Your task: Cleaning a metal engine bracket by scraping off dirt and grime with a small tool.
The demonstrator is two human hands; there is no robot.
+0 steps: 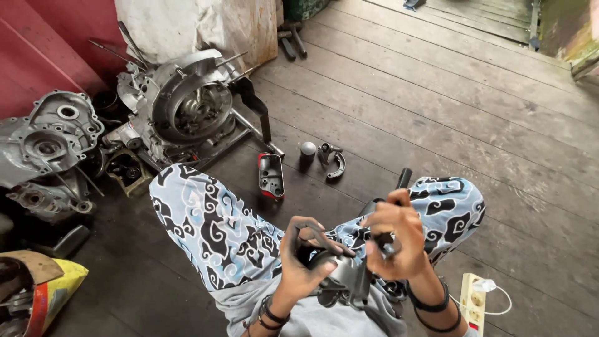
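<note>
Left hand (306,259) curled round dark metal part (343,274), steadying it over lap; right hand (393,240) pinching black tool (402,181) against part. Engine casing (187,106) well beyond knees on floor (437,112).

An engine block (187,109) with a round open housing sits far left on the wooden plank floor (437,106), and a grey crankcase cover (47,134) lies left of it. A small red-edged black cover (271,176), a round grey knob (308,150) and a curved brake shoe (334,162) lie mid-floor. A power strip (473,301) lies near right.
</note>
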